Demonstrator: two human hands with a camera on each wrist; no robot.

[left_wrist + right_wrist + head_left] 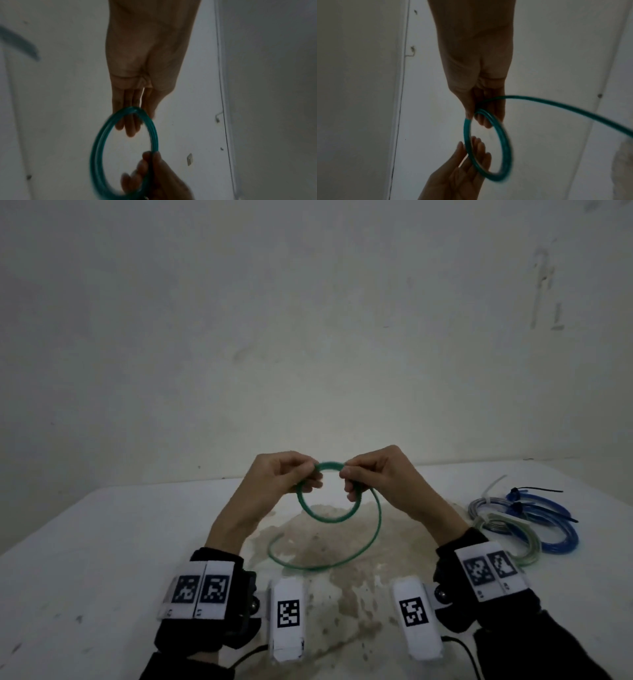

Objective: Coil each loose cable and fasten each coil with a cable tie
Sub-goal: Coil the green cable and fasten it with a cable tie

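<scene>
A green cable point(329, 517) is wound into a small coil held up above the white table point(85, 542). My left hand point(294, 475) pinches the coil's upper left side. My right hand point(359, 477) pinches its upper right side. A loose tail point(373, 539) runs from the right hand down in a wide curve and ends near the table's stained middle. In the left wrist view the green coil point(97, 146) hangs from my left fingers point(130, 121). In the right wrist view the green coil point(505, 146) sits at my right fingers point(484, 117) and the tail point(573, 108) swings off right.
At the right of the table lie tied coils: a blue one point(551, 525) with black cable ties point(517, 494), a grey one point(486, 505) and a pale green one point(517, 542). A brown stain point(325, 577) covers the table's centre. A bare wall stands behind.
</scene>
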